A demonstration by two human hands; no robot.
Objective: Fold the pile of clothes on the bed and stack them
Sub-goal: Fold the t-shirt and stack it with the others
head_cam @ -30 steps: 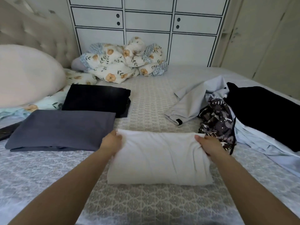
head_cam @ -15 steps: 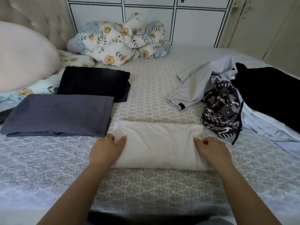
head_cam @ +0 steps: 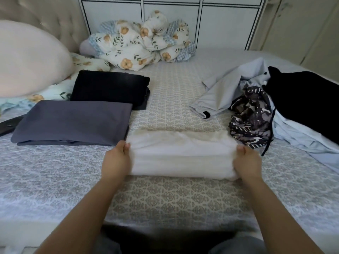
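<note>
A folded white garment (head_cam: 181, 154) lies across the middle of the bed, blurred by motion. My left hand (head_cam: 117, 158) grips its left end and my right hand (head_cam: 247, 162) grips its right end, thumbs on top. To the left lie a folded grey-blue garment (head_cam: 73, 121) and, behind it, a folded black garment (head_cam: 110, 88). On the right is the unfolded pile: a light blue garment (head_cam: 220, 92), a dark patterned piece (head_cam: 251, 116) and a black garment (head_cam: 302, 99).
A crumpled floral blanket (head_cam: 139, 43) sits at the far side against white cabinets (head_cam: 183, 19). A large pale pillow (head_cam: 27, 61) rests at the left by the tufted headboard (head_cam: 45, 17). A dark flat object (head_cam: 9, 125) lies at the left edge. The patterned bed cover (head_cam: 174, 198) spreads toward me.
Both hands slid from the garment's far corners to its ends and took hold there. The white garment looks thicker and shorter front to back, and the view moved closer.
</note>
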